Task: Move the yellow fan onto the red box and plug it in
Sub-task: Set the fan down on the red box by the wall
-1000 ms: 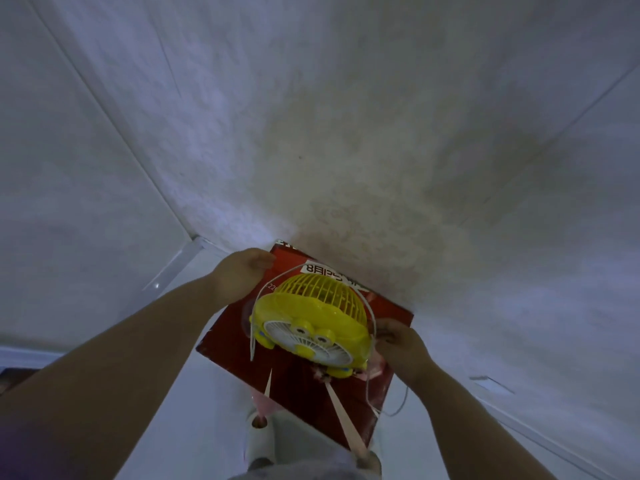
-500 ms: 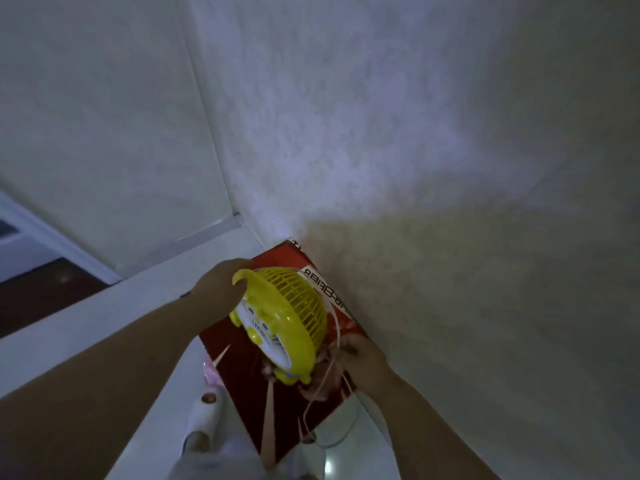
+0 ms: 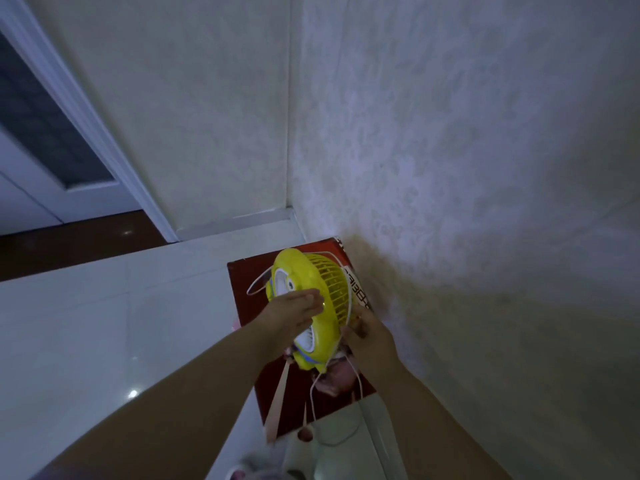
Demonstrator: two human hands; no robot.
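Since a moment ago, the yellow fan (image 3: 311,299) has turned more sideways and I see a door now. From the head view, my left hand (image 3: 294,311) lies flat and open on the fan's front. My right hand (image 3: 367,334) curls at its back by the white cord (image 3: 349,386); I cannot tell what it grips. The fan sits over the red box (image 3: 249,282) by the wall. I think I should set it flat first, then follow the cord to its plug.
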